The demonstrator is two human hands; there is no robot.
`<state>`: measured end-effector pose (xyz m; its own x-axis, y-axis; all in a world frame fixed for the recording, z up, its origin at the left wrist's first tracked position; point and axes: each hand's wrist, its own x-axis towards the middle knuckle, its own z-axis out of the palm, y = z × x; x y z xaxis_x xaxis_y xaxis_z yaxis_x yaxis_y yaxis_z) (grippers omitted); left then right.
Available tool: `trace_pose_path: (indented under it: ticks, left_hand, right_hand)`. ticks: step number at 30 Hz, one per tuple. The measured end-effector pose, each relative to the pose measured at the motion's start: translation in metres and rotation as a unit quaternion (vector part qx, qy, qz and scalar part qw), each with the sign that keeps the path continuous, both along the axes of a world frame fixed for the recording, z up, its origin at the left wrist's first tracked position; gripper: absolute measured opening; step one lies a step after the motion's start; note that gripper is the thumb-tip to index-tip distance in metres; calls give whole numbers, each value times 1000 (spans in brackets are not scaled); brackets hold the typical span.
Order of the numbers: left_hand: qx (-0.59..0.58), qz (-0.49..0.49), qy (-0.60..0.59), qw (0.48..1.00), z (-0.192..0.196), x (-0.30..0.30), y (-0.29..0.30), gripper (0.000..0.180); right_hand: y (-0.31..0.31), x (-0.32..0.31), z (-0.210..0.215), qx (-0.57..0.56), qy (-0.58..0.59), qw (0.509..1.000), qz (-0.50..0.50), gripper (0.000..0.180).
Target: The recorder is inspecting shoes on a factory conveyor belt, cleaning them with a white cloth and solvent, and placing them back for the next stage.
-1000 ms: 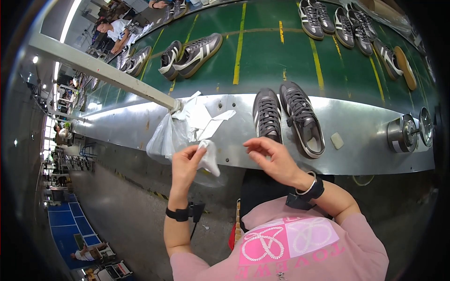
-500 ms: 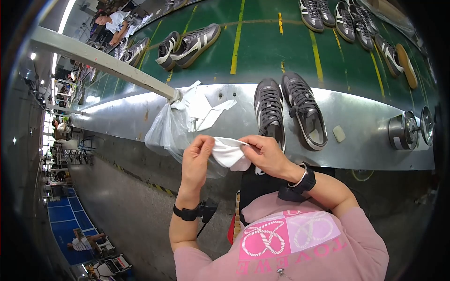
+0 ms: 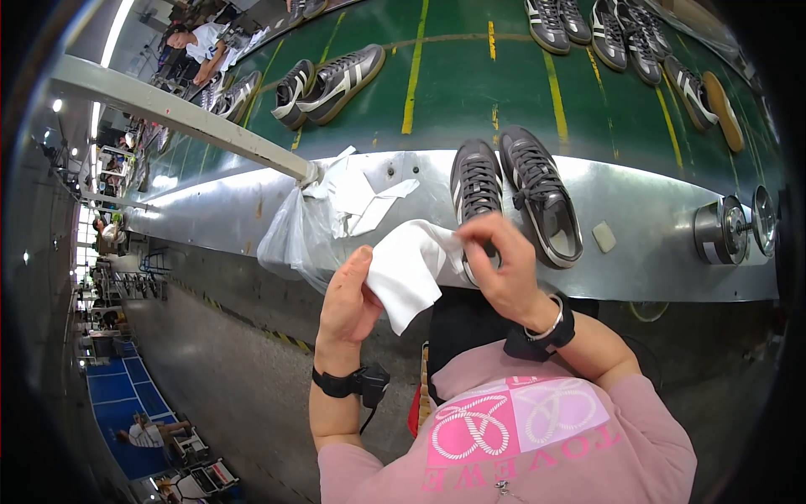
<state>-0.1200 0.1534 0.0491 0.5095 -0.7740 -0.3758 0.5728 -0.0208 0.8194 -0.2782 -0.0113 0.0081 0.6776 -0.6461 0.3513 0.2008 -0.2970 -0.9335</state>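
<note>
Both my hands hold one white sheet of tissue paper (image 3: 409, 269) in front of my chest. My left hand (image 3: 348, 302) grips its lower left part and my right hand (image 3: 498, 267) pinches its upper right edge. Just beyond the paper a pair of dark grey sneakers (image 3: 514, 197) lies on the metal ledge (image 3: 655, 252) of the conveyor. A clear plastic bag (image 3: 298, 239) stuffed with more white paper hangs from the ledge at my left.
A green conveyor belt (image 3: 453, 84) carries several more grey sneakers (image 3: 327, 84). A metal bar (image 3: 180, 118) crosses at the upper left. Two round metal fittings (image 3: 730, 231) sit on the ledge at the right. Another person (image 3: 197, 46) works far along the line.
My hands have pulled a white sheet out of the bag and spread it between them, closer to my chest. The sneakers have not moved.
</note>
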Motion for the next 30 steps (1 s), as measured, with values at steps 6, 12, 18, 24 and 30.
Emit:
trace_pose_path:
  ticks: [6, 12, 18, 24, 30]
  left_hand:
    - [-44, 17, 56, 997, -10, -13, 0, 33]
    - [-91, -42, 67, 993, -18, -17, 8, 25]
    - [-67, -46, 57, 995, -25, -22, 16, 25]
    - [-42, -16, -5, 999, -44, -18, 20, 23]
    - [108, 139, -472, 864, -39, -44, 20, 18]
  right_hand:
    - [18, -3, -12, 154, 50, 974, 162, 42]
    - [20, 5, -16, 303, 69, 911, 270, 49]
    - [19, 5, -16, 213, 124, 941, 232, 24]
    - [16, 1, -12, 155, 154, 964, 149, 16]
    - [12, 5, -4, 5, 151, 980, 128, 17]
